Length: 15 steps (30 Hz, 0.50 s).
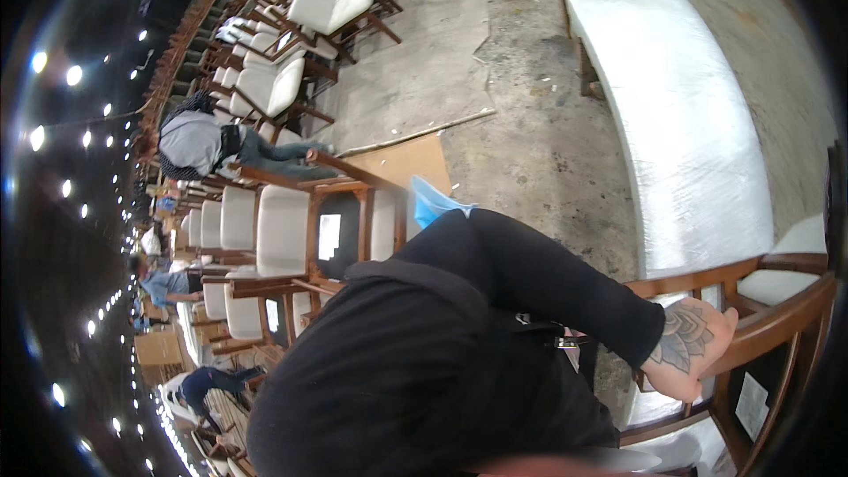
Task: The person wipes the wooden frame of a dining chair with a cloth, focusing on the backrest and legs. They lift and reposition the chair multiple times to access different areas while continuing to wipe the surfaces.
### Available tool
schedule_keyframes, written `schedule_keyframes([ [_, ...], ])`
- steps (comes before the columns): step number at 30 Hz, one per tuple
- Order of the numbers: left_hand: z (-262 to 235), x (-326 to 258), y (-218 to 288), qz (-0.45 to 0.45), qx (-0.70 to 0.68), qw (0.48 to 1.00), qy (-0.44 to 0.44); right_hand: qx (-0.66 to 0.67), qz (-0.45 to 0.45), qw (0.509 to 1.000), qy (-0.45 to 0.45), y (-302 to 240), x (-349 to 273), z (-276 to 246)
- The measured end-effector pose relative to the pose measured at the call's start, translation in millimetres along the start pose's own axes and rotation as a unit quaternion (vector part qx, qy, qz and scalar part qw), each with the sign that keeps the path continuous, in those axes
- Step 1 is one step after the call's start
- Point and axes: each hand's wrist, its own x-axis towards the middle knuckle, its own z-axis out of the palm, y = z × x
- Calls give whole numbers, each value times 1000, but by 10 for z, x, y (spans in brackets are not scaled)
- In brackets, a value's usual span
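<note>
My left hand [689, 349], tattooed on its back, comes out of a black sleeve. Its fingers wrap over the curved top rail of a brown wooden chair [777, 322] at the lower right. A white pad and a dark panel with a white label [753, 406] show within that chair's frame. My left arm bends at the elbow and crosses in front of my black-clothed body. The right hand is out of sight. Beside my left elbow sticks out a light blue sheet-like piece [435, 201], partly hidden by the arm.
A long white padded bench [676, 124] in clear film stands beyond my hand. Rows of white-cushioned wooden chairs [331, 9] fill the left. Close to my arm is a tipped chair [340, 225]. A person [199, 137] bends among the chairs; cardboard [406, 163] lies on the floor.
</note>
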Motion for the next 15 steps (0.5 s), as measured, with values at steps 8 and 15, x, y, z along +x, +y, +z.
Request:
schedule_keyframes([
  [8, -251, 23, 233, -92, -42, 994, -33, 31, 54, 998, 18, -127, -203, 158],
  [15, -148, 79, 281, -91, 11, 996, 5, 427, 257, 841, -212, -1021, -839, 536],
])
